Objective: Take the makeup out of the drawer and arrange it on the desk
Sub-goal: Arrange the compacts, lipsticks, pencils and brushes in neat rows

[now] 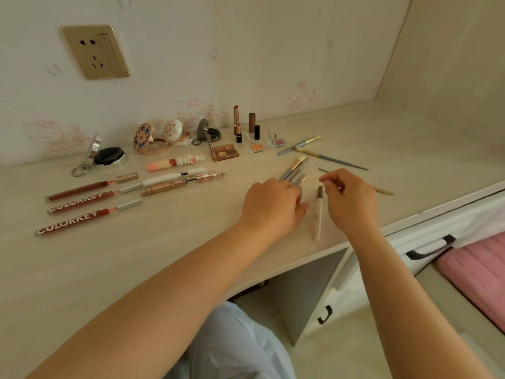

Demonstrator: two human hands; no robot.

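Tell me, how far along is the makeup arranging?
Mostly done: lip glosses, compacts and lipsticks sit in rows on the desk. In hand: the left hand gathers brushes while the right hand pinches a thin stick. Left: straightening the loose brushes and the pale pen.

You've got "COLORKEY" readable on the nearest lip gloss tube (73,222); next tube (82,205) partly legible, nothing else.

Makeup (175,162) on pale desk (136,255)
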